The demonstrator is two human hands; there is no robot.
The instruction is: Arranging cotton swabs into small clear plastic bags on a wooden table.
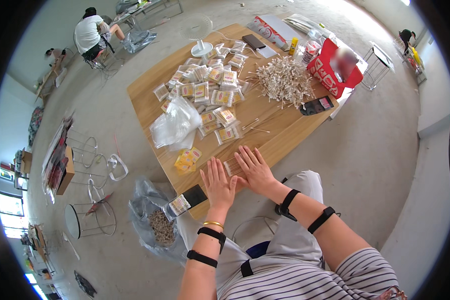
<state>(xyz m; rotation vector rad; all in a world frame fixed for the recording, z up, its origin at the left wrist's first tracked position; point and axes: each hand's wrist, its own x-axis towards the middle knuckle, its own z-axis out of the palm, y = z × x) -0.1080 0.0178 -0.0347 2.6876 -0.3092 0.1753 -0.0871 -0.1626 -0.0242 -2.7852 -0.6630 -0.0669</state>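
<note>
My left hand (218,185) and my right hand (255,171) lie flat, fingers stretched out, at the near edge of a wooden table (280,137). Between them is a neat row of cotton swabs (231,167), partly covered by my fingers. Yellow printed cards (187,160) are left of my left hand. Nearer the corner, a clear packet of swabs (179,205) overlaps a black flat piece (195,195). Clear plastic bags (175,122) lie beyond the cards, beside a heap of filled swab packets (222,97). Loose swabs (285,80) form a big pile at the far right.
A white fan (201,49), a dark phone (254,41), a yellow tube (293,46) and a red bag (327,70) stand or lie along the far side. Below the left corner hangs a plastic bag (140,210) with brownish bits. Stools (73,221) stand left; another person (90,35) sits far off.
</note>
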